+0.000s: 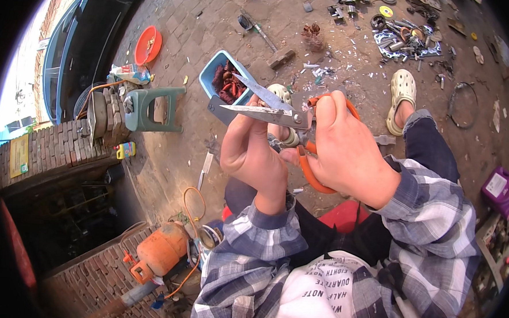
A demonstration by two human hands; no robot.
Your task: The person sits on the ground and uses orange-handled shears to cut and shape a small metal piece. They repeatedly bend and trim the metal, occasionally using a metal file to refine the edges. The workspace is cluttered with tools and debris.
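Observation:
A pair of scissors (294, 117) with orange handles is held in my right hand (349, 155), its fingers wrapped through the loops. The blades stand apart and point left. My left hand (249, 153) is closed in a pinch just beside the lower blade. That blade crosses in front of its fingertips, so I cannot make out what they hold. Beyond the blades, a light blue rectangular tub (217, 59) stands on the ground with dark reddish-brown pieces (228, 81) inside. The blades and my left fingertips overlap its near corner.
A green stool (153, 109), an orange-red basin (147, 45) and a car (88, 41) are at left. An open pit (68, 207) lies beside an orange gas cylinder (162, 247). Metal parts (407, 39) spread at far right, a purple jug (500, 186) at right. White scraps litter the ground.

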